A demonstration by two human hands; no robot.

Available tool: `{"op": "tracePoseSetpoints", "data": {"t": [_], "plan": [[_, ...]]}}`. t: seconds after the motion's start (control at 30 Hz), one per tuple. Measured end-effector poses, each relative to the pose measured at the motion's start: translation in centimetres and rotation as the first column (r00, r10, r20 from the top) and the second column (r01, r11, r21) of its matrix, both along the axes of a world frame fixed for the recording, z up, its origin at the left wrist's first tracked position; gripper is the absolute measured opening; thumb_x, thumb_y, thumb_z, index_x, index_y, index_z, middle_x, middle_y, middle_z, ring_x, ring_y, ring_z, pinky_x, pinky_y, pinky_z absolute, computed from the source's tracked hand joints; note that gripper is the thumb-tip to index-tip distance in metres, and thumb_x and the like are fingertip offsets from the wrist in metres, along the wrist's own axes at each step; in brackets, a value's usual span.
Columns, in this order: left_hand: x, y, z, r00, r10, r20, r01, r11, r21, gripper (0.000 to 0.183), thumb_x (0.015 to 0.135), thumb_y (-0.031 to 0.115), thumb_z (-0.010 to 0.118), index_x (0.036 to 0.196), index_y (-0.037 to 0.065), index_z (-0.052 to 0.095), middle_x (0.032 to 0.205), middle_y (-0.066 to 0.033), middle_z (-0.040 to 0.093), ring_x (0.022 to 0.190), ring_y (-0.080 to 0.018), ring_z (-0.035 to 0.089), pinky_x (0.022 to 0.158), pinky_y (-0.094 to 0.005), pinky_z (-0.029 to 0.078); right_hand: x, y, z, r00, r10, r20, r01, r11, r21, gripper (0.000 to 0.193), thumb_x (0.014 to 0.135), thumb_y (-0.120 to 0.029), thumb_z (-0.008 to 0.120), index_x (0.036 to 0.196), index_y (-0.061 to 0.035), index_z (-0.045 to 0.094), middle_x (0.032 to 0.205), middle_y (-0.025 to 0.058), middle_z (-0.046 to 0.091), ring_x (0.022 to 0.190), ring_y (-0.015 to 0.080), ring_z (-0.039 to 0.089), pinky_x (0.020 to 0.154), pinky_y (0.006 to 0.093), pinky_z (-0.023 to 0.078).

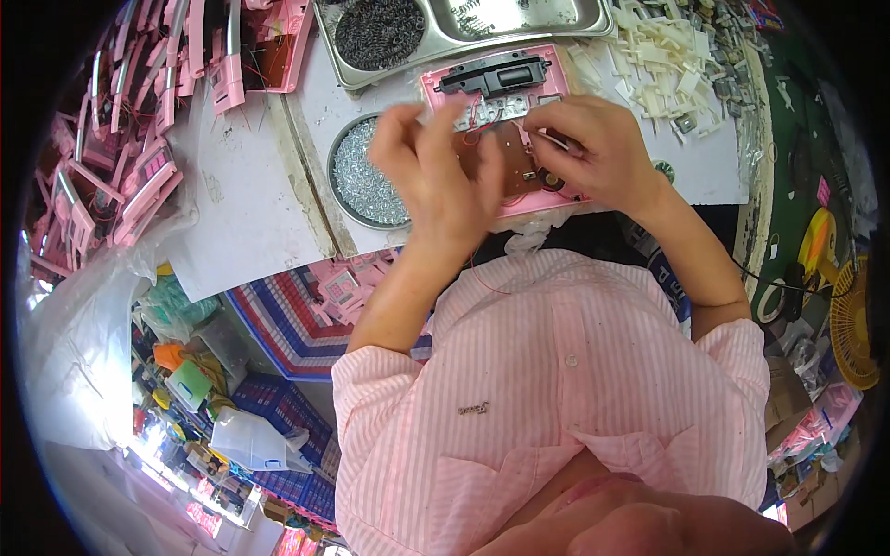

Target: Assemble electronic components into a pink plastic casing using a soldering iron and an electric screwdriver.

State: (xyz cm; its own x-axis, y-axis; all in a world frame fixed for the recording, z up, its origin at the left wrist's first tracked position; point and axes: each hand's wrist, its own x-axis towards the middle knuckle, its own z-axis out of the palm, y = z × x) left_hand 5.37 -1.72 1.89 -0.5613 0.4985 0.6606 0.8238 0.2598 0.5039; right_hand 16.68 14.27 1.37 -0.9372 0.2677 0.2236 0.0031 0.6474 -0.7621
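The blurred left hand (438, 181) partly hides the brown board (513, 156), and the top edge crops the steel tray (556, 17).

A pink casing (559, 72) with a brown board (513, 153) and black module (493, 76) shows around the left hand (440, 185) and right hand (598, 148), silvery bits (360, 171) left of them, cream-white pieces (663, 60) beyond the right, and, bodyward, a pink-and-white striped shirt (556, 352) and blue-red-white striped basket (271, 320).

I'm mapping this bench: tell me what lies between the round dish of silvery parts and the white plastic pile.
In the head view, a pink casing holding a brown board lies there, with the left hand and right hand over it.
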Motion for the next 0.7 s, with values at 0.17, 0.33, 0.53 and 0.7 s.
{"op": "tracePoseSetpoints", "data": {"t": [0.17,0.33,0.53,0.7], "plan": [[1.5,0.7,1.8,0.839,-0.409,0.359,0.439,0.899,-0.002,0.034,0.085,-0.003,0.063,0.119,0.000,0.063,0.117,-0.0202,0.065,0.100,-0.0353,0.066,0.078,-0.0411,0.054,0.8,0.6,0.7,0.994,0.039,-0.100,-0.041,0.999,-0.013,0.017,0.078,-0.013,0.076,0.093,-0.0112,0.070,0.080,0.0052,0.067,0.072,0.0270,0.065,0.064,0.0376,0.051],[-1.5,1.4,1.9,0.570,-0.350,0.743,0.661,0.733,-0.161,0.026,0.092,0.008,0.060,0.116,-0.003,0.064,0.092,-0.0193,0.066,0.087,-0.0360,0.065,0.077,-0.0411,0.052,1.0,2.2,-0.4,0.959,0.143,-0.243,-0.092,0.973,0.210,0.021,0.076,-0.017,0.078,0.095,-0.0128,0.069,0.078,0.0040,0.064,0.073,0.0268,0.063,0.067,0.0386,0.050],[-4.9,3.0,1.6,0.389,-0.420,0.820,0.845,0.517,-0.137,0.016,0.096,0.008,0.059,0.107,-0.003,0.064,0.079,-0.0087,0.058,0.069,-0.0218,0.058,0.065,-0.0322,0.048,0.3,3.7,-0.2,0.891,0.306,-0.334,-0.171,0.910,0.378,0.021,0.079,-0.021,0.074,0.097,-0.0114,0.069,0.081,0.0020,0.063,0.075,0.0235,0.061,0.064,0.0359,0.046],[-6.3,2.9,2.1,-0.062,-0.089,0.994,0.809,0.578,0.102,0.013,0.102,0.012,0.058,0.104,0.001,0.064,0.073,0.0058,0.051,0.061,-0.0026,0.045,0.053,-0.0209,0.035,0.5,3.0,0.2,0.877,0.302,-0.374,-0.112,0.885,0.452,0.019,0.075,-0.020,0.068,0.093,-0.0131,0.069,0.091,0.0008,0.065,0.086,0.0218,0.062,0.068,0.0337,0.049]]}}
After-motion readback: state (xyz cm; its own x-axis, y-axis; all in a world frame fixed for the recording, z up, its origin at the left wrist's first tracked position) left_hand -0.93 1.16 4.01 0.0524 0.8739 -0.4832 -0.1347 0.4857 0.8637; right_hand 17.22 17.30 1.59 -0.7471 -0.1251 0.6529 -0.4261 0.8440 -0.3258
